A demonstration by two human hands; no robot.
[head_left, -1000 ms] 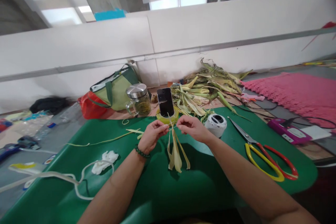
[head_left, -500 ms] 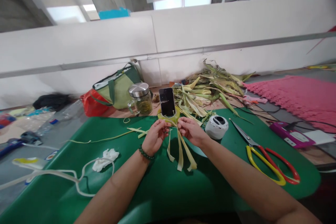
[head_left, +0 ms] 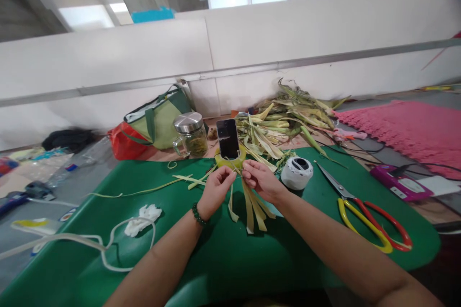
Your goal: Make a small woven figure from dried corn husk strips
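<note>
My left hand [head_left: 216, 186], with a dark beaded bracelet on the wrist, is closed in a pinch at the top of some pale corn husk strips [head_left: 254, 208]. Facing it, my right hand [head_left: 262, 180] pinches the same bunch from the other side. The strips hang below the fingers and fan out over the green table covering. A thin strand seems to run between the fingertips, too fine to make out. Just beyond the hands, a phone [head_left: 228, 139] leans upright in a yellow tape roll [head_left: 242, 154]. Right of my right hand sits a white spool of thread [head_left: 297, 175].
Large scissors [head_left: 360, 211] with red and yellow handles lie at right. Husks [head_left: 295, 110] are heaped behind. A lidded glass jar [head_left: 194, 141] and green bag [head_left: 162, 120] stand back left. A white cable [head_left: 104, 249] and crumpled tissue [head_left: 143, 220] lie at left.
The hanging husk strips have swung slightly right and spread wider. My left hand's fingers have shifted and turned a little at the bunch; both hands keep pinching. The view has moved slightly.
</note>
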